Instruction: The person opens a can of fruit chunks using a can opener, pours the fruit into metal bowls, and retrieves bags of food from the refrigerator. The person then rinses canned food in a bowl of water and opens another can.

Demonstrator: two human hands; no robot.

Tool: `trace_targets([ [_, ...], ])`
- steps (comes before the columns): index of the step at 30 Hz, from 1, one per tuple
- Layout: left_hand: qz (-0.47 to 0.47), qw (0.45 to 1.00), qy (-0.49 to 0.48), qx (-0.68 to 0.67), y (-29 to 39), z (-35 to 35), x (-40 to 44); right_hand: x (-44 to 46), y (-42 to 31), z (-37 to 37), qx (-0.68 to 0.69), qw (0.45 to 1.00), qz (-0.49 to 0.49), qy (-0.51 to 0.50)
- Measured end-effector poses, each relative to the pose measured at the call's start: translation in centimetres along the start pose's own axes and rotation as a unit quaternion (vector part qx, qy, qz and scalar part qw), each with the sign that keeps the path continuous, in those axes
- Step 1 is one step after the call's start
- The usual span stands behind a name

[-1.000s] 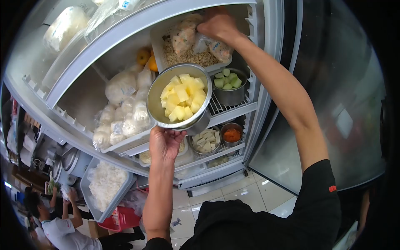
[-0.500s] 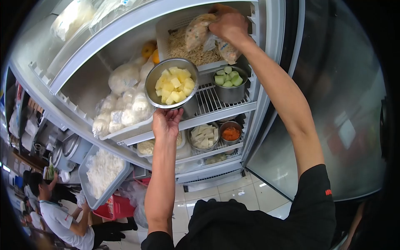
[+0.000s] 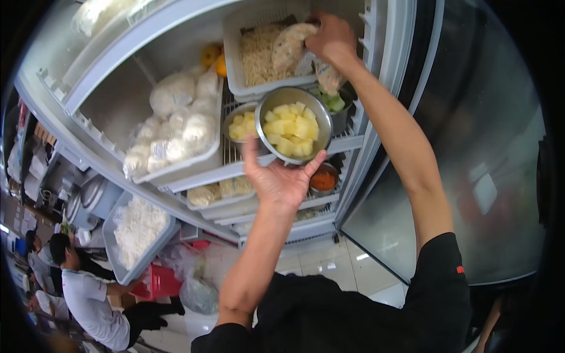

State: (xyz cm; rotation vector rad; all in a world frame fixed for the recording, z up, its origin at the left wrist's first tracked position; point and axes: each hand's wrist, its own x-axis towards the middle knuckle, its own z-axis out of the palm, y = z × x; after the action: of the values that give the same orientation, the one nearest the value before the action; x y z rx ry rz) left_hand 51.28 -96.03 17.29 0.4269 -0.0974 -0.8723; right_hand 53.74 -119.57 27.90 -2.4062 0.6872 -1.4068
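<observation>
My left hand (image 3: 280,179) supports a steel pot (image 3: 321,120) of pale yellow chunks from below, its fingers spread around the base. Just left of that pot, a second steel pot (image 3: 229,126) with similar yellow chunks sits on the wire shelf. My right hand (image 3: 334,38) is closed on a plastic bag of mixed food (image 3: 289,47), over a white tub (image 3: 233,67) holding shredded brown food. A second bag (image 3: 328,77) hangs beside it, partly over a pot of green chunks (image 3: 333,102).
Bagged white balls (image 3: 188,129) fill a tray on the left of the shelf. A pot of orange food (image 3: 322,180) stands one shelf lower. The glass door (image 3: 482,147) is open at the right. A co-worker (image 3: 91,300) is at the lower left, near a grey tub (image 3: 168,235).
My left hand and its pot have moved right, revealing the second pot of yellow chunks. My right hand and the bags have shifted slightly down, with one bag now overlapping the green chunks' pot.
</observation>
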Motion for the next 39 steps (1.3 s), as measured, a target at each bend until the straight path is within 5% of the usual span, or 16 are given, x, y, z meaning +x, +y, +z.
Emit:
trace_targets([
  [7, -0.021, 0.998, 0.043, 0.037, -3.3, 0.4, 5.4, -0.2, 1.4, 0.3, 0.015, 0.999, -0.004, 0.035],
  [16, -0.089, 0.977, 0.027, 0.190, 3.1, -7.1, -5.6, -1.4, -0.3, -1.8, 0.103, 0.993, -0.053, 0.007],
  [21, -0.054, 0.955, 0.165, 0.240, 4.7, -17.2, -11.8, -4.1, -0.8, -3.8, 0.198, 0.974, -0.024, -0.105],
  [25, -0.006, 0.960, 0.181, 0.214, 4.7, -23.5, -14.3, -7.6, -2.2, -4.1, 0.266, 0.946, -0.014, -0.186],
  [29, -0.003, 0.950, 0.200, 0.238, 5.0, -23.1, -16.5, -10.2, -2.7, -2.9, 0.229, 0.930, 0.025, -0.286],
  [32, 0.001, 0.949, 0.194, 0.248, 5.8, -21.8, -17.2, -9.5, -4.0, -1.7, 0.077, 0.917, 0.017, -0.391],
  [39, 0.006, 0.950, 0.117, 0.290, 9.1, -17.2, -15.7, -5.3, -2.1, 2.6, 0.061, 0.852, 0.103, -0.510],
])
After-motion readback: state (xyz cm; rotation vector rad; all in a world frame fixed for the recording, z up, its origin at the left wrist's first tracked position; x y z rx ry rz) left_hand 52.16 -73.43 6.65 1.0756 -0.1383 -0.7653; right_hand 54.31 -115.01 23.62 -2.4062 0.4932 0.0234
